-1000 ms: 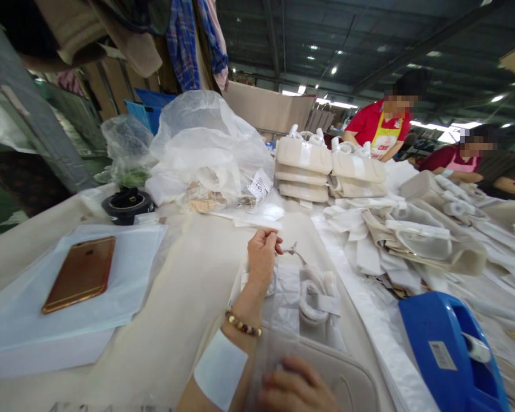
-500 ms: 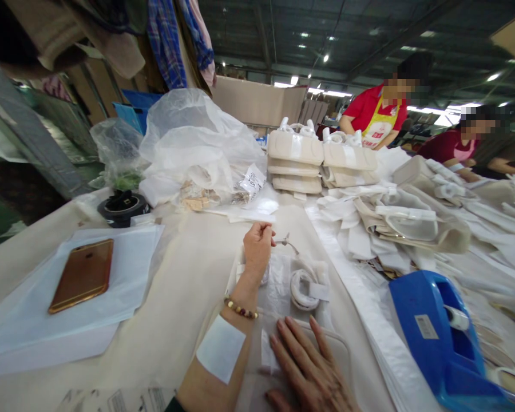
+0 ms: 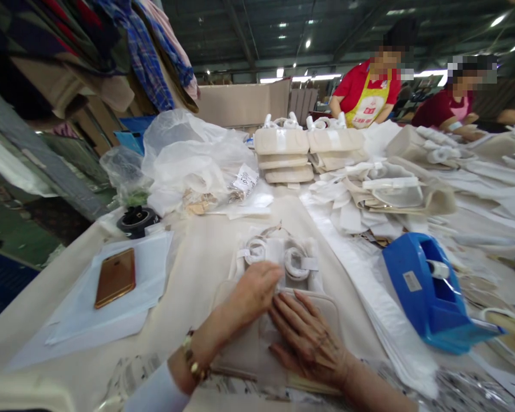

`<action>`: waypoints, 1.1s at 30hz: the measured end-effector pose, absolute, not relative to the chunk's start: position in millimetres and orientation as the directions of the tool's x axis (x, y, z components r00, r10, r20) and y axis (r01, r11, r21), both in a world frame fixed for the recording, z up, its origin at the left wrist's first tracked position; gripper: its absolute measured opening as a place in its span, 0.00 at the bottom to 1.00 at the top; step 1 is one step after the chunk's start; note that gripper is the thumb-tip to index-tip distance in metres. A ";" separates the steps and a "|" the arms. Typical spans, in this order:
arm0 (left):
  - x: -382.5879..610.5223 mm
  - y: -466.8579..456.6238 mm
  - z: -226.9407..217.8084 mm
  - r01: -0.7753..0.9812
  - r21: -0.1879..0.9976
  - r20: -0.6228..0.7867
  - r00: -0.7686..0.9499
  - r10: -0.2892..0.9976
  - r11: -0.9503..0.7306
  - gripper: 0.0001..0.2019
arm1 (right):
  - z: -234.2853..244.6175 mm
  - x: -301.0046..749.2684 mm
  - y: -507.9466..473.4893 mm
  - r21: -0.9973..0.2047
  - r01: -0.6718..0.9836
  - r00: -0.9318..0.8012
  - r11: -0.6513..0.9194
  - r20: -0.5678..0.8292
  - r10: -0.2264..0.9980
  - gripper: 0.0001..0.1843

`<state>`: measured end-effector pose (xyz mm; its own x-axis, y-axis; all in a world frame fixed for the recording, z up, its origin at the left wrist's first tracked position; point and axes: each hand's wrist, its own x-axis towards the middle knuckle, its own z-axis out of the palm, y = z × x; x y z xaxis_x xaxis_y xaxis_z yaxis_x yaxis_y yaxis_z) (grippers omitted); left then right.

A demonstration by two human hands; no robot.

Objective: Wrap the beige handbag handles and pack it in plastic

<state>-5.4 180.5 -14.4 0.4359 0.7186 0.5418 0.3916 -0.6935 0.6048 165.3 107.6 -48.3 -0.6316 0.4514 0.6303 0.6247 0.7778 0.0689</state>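
Observation:
A flat beige bag [image 3: 240, 343] lies in front of me, with thin white wrapping down its middle. At its far end two handles are coiled into rings, the left coiled handle [image 3: 256, 250] and the right coiled handle [image 3: 297, 263], over clear plastic. My left hand [image 3: 255, 289] rests over the bag's upper middle, its fingers curled together and slightly blurred; whatever is under them is hidden. Pressed flat on the bag beside it, my right hand [image 3: 306, 337] has its fingers stretched out, the fingertips close to the left hand.
A phone [image 3: 115, 277] lies on white sheets at left. Behind are a heap of clear plastic bags [image 3: 193, 154] and stacked beige bags [image 3: 282, 143]. To the right stand a blue tape dispenser [image 3: 412, 303] and a strip of white plastic sleeves [image 3: 369, 297]. Two co-workers work beyond.
My left hand has come back from the thin cord at the bag's far end to its middle, uncovering the left coiled handle. My right hand stays flat on the bag. The camera view has shifted.

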 end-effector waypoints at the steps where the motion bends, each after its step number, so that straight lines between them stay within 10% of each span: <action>1: -13.6 165.4 -21.9 0.412 0.524 0.535 0.521 0.665 -0.745 0.12 | -48.3 165.4 107.5 0.054 0.615 -0.629 0.787 0.636 0.448 0.23; 4: -32.3 138.6 -43.6 0.482 0.135 0.496 0.723 0.480 -0.866 0.20 | -46.8 165.1 109.3 -0.016 0.544 -0.626 0.839 0.658 0.418 0.20; 7: -38.3 134.7 -54.3 0.502 0.003 0.449 0.772 0.450 -0.865 0.19 | -42.0 165.9 111.7 -0.119 0.474 -0.647 0.872 0.625 0.437 0.17; 12: -43.8 132.0 -44.5 0.489 -0.001 0.295 0.834 0.467 -0.872 0.20 | -37.7 189.1 90.9 -0.154 0.546 -0.711 0.824 0.436 0.552 0.16; 19: -54.9 121.5 -33.9 0.492 0.133 -0.004 0.868 0.496 -0.860 0.54 | -60.5 237.7 41.9 0.071 0.739 -0.626 0.670 0.439 0.644 0.29; 33: -18.0 126.8 -34.5 0.644 0.048 -0.033 0.765 0.643 -0.764 0.54 | -59.8 251.9 49.9 0.028 0.743 -0.570 0.669 0.550 0.610 0.21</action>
